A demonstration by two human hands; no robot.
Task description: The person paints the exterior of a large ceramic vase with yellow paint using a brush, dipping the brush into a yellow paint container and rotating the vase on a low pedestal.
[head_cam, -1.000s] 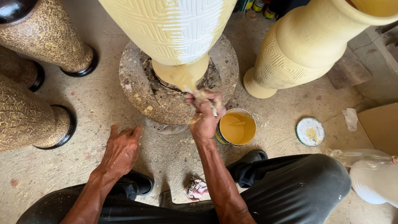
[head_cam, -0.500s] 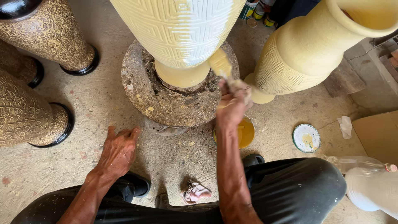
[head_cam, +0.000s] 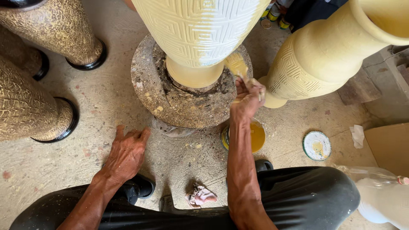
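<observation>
A large cream vase with carved geometric relief [head_cam: 200, 34] stands on a round rough stone turntable [head_cam: 170, 102] on the floor, raised so its foot is within reach. The right hand [head_cam: 247, 96] has its grip clamped on a yellow-loaded paintbrush [head_cam: 236, 66] held against the vase's lower right side. Just near of it sits an open tin of yellow paint [head_cam: 255, 136], handy for dipping. The left hand [head_cam: 125, 151] rests spread and empty on the concrete floor [head_cam: 106, 102], apparently as a brace.

Rough, paint-flecked concrete floor [head_cam: 106, 110] lying in soft daylight, dark crackle-patterned gold vases [head_cam: 55, 30] standing at left, a pale yellow vase [head_cam: 324, 59] rising at right, cardboard sheet [head_cam: 390, 145] lying flat, crumpled rag [head_cam: 201, 196] resting nearby.
</observation>
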